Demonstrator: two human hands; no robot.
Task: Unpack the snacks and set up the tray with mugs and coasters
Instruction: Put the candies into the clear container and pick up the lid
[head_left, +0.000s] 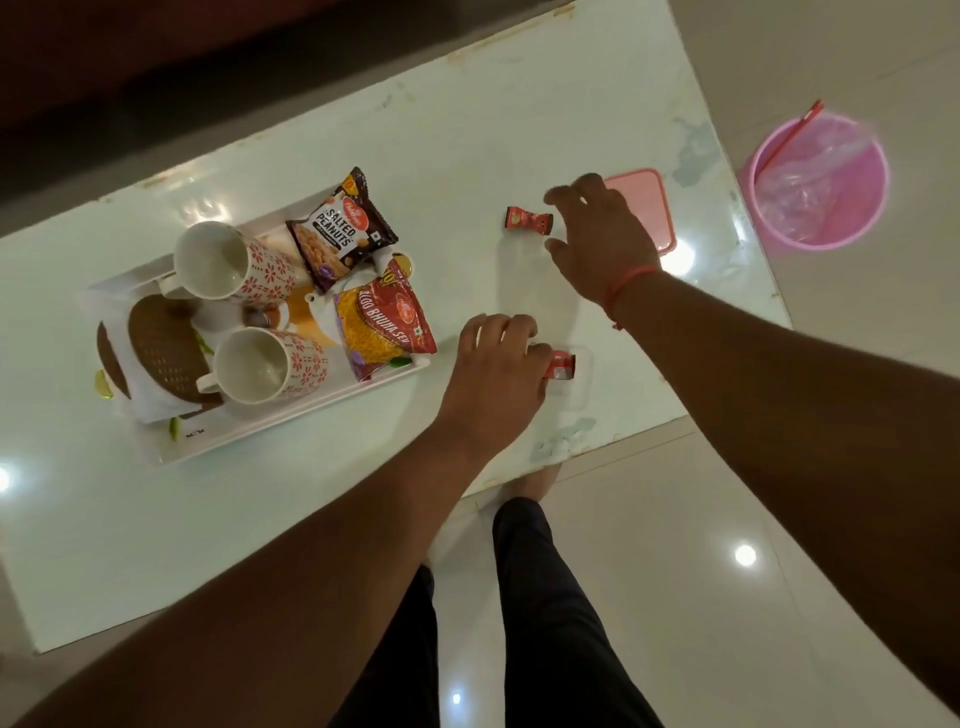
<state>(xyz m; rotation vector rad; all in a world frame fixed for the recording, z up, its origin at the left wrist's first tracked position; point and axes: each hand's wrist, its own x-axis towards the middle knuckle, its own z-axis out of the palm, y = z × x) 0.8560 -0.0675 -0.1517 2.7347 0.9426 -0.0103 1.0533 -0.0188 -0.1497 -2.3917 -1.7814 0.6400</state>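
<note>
A white tray (291, 415) sits on the pale table and holds two patterned mugs lying on their sides, one (228, 262) at the back and one (265, 366) at the front. Brown coasters (166, 353) rest on the tray's left part. A salted peanuts packet (340, 228) and a red bhujia sev packet (384, 325) lie on its right part. My left hand (496, 369) is closed on a small red candy (561, 365) near the table's front edge. My right hand (602, 234) hovers with fingers spread beside another red candy (529, 218).
A pink container lid (652, 202) lies on the table under my right hand. A pink bucket (818, 182) lined with plastic stands on the floor at the right. My legs and a bare foot are below the table's front edge (597, 449).
</note>
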